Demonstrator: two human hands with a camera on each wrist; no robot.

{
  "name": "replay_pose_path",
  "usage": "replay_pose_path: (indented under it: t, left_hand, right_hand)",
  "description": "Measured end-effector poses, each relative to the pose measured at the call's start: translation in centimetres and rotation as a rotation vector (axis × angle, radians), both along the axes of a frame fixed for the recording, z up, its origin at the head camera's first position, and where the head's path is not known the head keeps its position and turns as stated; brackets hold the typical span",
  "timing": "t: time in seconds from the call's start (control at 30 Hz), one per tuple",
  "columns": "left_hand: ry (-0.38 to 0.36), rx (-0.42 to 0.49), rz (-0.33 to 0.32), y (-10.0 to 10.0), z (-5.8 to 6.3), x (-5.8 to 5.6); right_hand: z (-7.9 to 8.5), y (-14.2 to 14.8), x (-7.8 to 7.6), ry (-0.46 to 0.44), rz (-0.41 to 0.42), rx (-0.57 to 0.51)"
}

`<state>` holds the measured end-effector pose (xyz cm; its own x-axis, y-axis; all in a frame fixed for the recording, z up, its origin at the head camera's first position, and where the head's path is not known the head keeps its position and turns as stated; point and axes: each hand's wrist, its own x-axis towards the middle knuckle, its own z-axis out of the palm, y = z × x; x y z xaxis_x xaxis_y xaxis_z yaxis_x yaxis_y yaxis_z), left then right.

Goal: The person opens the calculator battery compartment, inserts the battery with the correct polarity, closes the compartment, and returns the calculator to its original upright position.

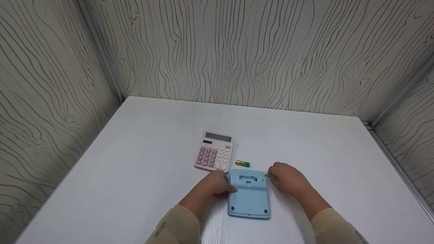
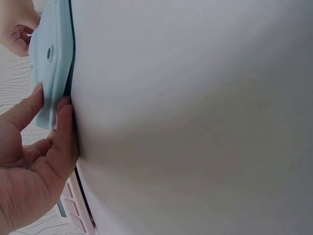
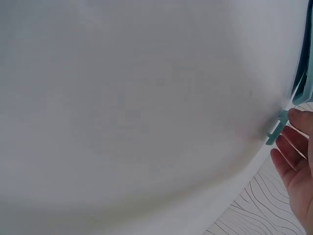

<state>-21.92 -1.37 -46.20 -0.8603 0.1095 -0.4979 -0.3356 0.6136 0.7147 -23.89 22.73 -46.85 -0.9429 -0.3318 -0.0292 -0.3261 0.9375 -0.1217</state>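
A light blue calculator (image 1: 249,200) lies face down, its battery compartment (image 1: 248,178) uncovered near the far end. My left hand (image 1: 217,183) pinches its left edge, thumb on the back and fingers at the side, as the left wrist view also shows. Just off the calculator's right far corner, my right hand (image 1: 287,178) holds a small teal battery cover (image 3: 278,128) between thumb and fingers, close over the table. A green and gold battery (image 1: 242,163) lies right beyond the calculator's far edge.
A pink calculator (image 1: 215,152) lies face up to the far left of the blue one, near my left hand. Everything rests on a white table (image 1: 135,162), with wood-grain patterned panels (image 1: 217,51) standing along its back and sides.
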Motion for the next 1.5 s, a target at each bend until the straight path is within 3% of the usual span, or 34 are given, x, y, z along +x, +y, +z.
replay_pose_path:
  t: [0.23, 0.53, 0.93, 1.3, 1.5]
  left_hand:
    - [-0.008, -0.013, 0.004, 0.0, 0.1, 0.0]
    - [-0.023, -0.008, 0.009, 0.1, 0.2, 0.0]
    - [-0.023, -0.002, -0.012, -0.1, -0.3, -0.5]
    - [-0.036, -0.027, -0.002, 0.1, -0.1, -0.5]
    - [-0.039, -0.03, 0.002, 0.1, -0.1, -0.6]
  right_hand:
    - [0.9, -1.2, -1.0, -0.019, -0.003, -0.035]
    - [2.1, -4.6, -1.8, -0.018, -0.011, -0.061]
    - [1.2, -8.8, -2.5, -0.033, -0.015, -0.054]
    - [0.2, -9.9, -3.2, -0.034, -0.073, -0.032]
    - [-0.2, -10.3, -3.5, -0.012, -0.041, 0.026]
